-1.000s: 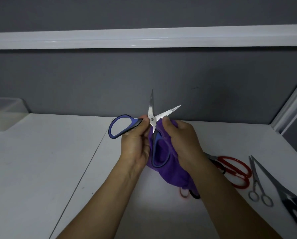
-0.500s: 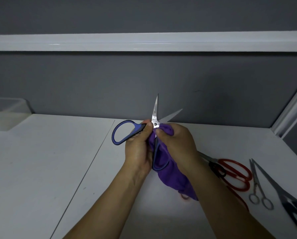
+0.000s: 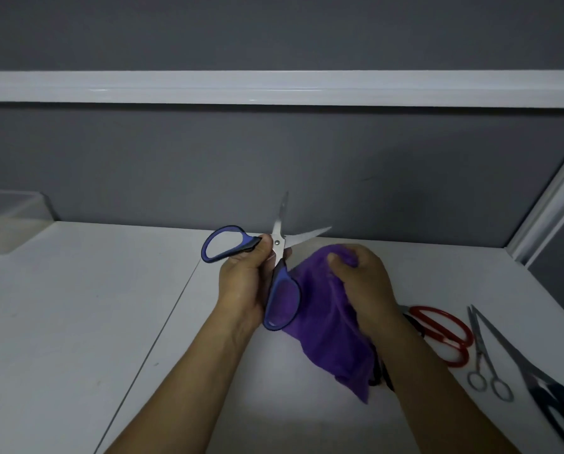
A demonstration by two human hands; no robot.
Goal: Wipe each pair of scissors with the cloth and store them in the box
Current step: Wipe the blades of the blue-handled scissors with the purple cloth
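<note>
Above the white counter (image 3: 77, 322), the left hand (image 3: 241, 283) pinches the blue-handled steel scissors (image 3: 279, 229) near the pivot, blades spread (so each edge is reachable, I judge); the right hand (image 3: 362, 283) bunches the purple cloth (image 3: 326, 309) in curled fingers just beside them.

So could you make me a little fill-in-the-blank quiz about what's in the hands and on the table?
1. The left hand holds blue-handled scissors whose blades are ____.
2. The right hand grips a ____ cloth.
3. On the table, small silver scissors lie between dark-handled scissors and another pair with ____ handles.
4. The clear box stands to the person's far ____.
Missing words: open, purple, red, left.
</note>
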